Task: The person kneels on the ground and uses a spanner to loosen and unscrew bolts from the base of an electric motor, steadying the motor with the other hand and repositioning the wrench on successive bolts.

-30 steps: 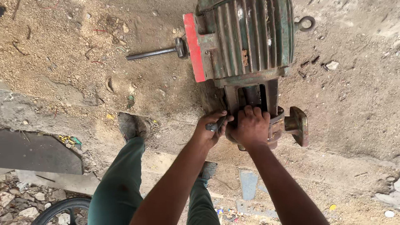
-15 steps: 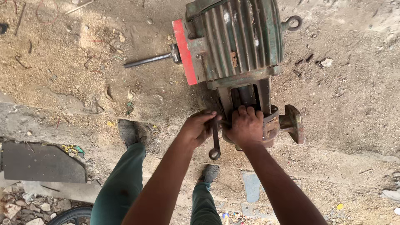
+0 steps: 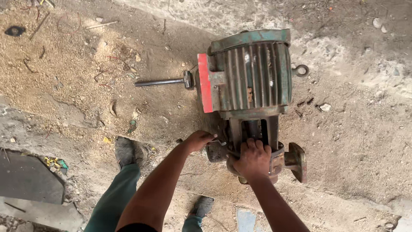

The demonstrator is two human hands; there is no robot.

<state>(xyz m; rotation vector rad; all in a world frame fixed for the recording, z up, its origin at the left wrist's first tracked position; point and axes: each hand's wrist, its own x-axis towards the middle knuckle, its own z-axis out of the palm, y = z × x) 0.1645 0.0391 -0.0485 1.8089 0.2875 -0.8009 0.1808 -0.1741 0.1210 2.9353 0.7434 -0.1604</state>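
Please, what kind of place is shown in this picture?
Probably an outdoor repair yard or rough work site. The ground is bare sandy dirt with scattered stones and debris. A large green finned electric motor with a red end plate lies directly on it, and a dark metal hammer lies beside it.

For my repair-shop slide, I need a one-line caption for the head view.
Both hands, left and right, grip the pump end of a green motor on dirt ground.

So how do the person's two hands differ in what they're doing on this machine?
The left hand is closed around a small tool handle beside the pump housing, its fingers curled in a fist. The right hand lies on top of the housing, fingers spread over the casting. The left sits further from the ribbed green motor. Both are bare.
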